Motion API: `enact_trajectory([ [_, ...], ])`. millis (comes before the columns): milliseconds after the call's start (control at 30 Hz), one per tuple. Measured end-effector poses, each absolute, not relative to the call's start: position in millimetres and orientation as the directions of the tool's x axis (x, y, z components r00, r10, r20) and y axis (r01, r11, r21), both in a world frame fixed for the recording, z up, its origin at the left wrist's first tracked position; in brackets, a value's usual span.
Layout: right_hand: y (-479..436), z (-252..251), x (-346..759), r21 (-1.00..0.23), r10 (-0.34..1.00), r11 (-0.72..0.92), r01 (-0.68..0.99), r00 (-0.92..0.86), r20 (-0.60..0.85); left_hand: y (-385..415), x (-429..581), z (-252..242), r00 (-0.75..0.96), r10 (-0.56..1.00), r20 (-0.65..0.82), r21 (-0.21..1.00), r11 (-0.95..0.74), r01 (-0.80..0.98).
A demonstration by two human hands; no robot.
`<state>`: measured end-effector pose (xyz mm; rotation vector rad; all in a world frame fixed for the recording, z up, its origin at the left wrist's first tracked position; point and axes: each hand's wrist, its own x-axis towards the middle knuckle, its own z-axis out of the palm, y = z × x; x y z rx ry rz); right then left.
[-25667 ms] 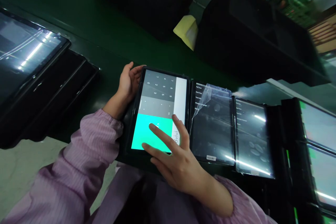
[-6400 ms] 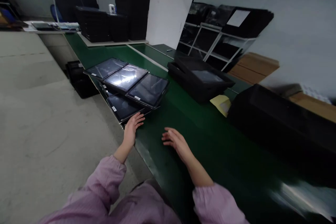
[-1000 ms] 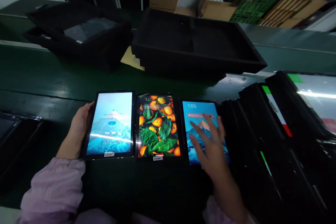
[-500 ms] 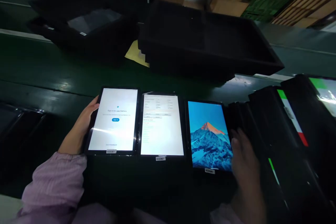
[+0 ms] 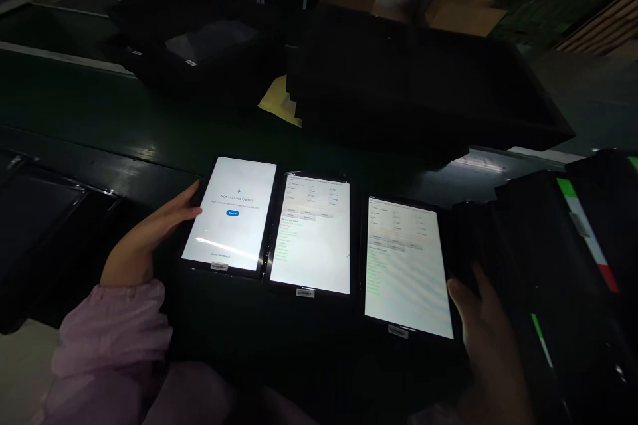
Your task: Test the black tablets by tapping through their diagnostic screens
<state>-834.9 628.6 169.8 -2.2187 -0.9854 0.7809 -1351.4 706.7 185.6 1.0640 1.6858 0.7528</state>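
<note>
Three tablets lie in a row before me. The left tablet (image 5: 229, 232) shows a white sign-in page, and my left hand (image 5: 172, 216) grips its left edge, thumb on the bezel and other fingers mostly hidden. In the middle, another tablet (image 5: 312, 252) displays a white page of checkboxes and green text; neither hand touches it. A similar page fills the right tablet (image 5: 406, 272), tilted slightly. My right hand (image 5: 481, 319), somewhat blurred, closes at its right edge with the thumb against the side. Each tablet carries a barcode label at its lower edge.
Large black trays (image 5: 428, 86) stand across the back, with a yellow sheet (image 5: 282, 103) beside them. Dark cases with green, white and red strips (image 5: 588, 232) crowd the right side. More dark devices (image 5: 44, 212) lie at left. Cartons (image 5: 463, 10) sit behind.
The right tablet's screen has switched from a mountain picture to a white checkbox page. The view has shifted a little. Both hands remain at the outer tablets' edges.
</note>
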Motion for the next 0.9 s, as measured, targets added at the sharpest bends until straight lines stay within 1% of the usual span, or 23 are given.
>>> enact_trajectory([
  [100,631,178,-841,-0.693,0.706,-0.641,0.328,0.606,-0.366,668,-1355,195,-0.097,0.882,-0.462,0.747,0.446,0.493],
  [200,633,182,-846,-0.695,0.694,-0.646,0.316,0.623,-0.361,645,-1345,195,-0.033,0.901,-0.433,0.685,0.353,0.637],
  [267,633,181,-846,-0.688,0.696,-0.645,0.331,0.626,-0.351,642,-1336,190,-0.066,0.915,-0.398,0.657,0.334,0.676],
  [300,633,180,-845,-0.69,0.702,-0.64,0.338,0.623,-0.345,645,-1332,187,-0.111,0.914,-0.39,0.642,0.356,0.679],
  [367,632,176,-843,-0.705,0.698,-0.63,0.325,0.635,-0.331,655,-1325,182,-0.235,0.891,-0.389,0.62,0.441,0.648],
  [400,631,174,-842,-0.724,0.691,-0.618,0.306,0.65,-0.315,661,-1322,180,-0.293,0.877,-0.38,0.63,0.478,0.612],
  [467,628,171,-842,-0.784,0.694,-0.56,0.267,0.668,-0.269,672,-1316,178,-0.369,0.863,-0.346,0.715,0.497,0.492],
  [533,627,168,-844,-0.844,0.724,-0.454,0.285,0.67,-0.163,680,-1312,177,-0.418,0.849,-0.323,0.822,0.47,0.321],
  [600,627,166,-851,-0.855,0.76,-0.342,0.389,0.65,-0.008,683,-1312,175,-0.468,0.815,-0.34,0.876,0.456,0.158],
  [667,629,165,-864,-0.811,0.809,-0.194,0.552,0.557,0.186,685,-1316,171,-0.502,0.783,-0.369,0.884,0.461,0.07],
  [733,634,165,-881,-0.724,0.869,0.016,0.69,0.349,0.351,687,-1323,166,-0.502,0.777,-0.379,0.89,0.455,0.034],
  [767,638,165,-890,-0.675,0.89,0.12,0.728,0.223,0.399,690,-1325,164,-0.497,0.778,-0.386,0.891,0.454,0.02],
  [833,648,165,-907,-0.601,0.914,0.255,0.757,0.015,0.406,697,-1329,162,-0.478,0.773,-0.418,0.885,0.464,-0.023],
  [900,664,163,-920,-0.58,0.934,0.291,0.761,-0.095,0.343,708,-1331,162,-0.463,0.776,-0.429,0.885,0.463,-0.045],
])
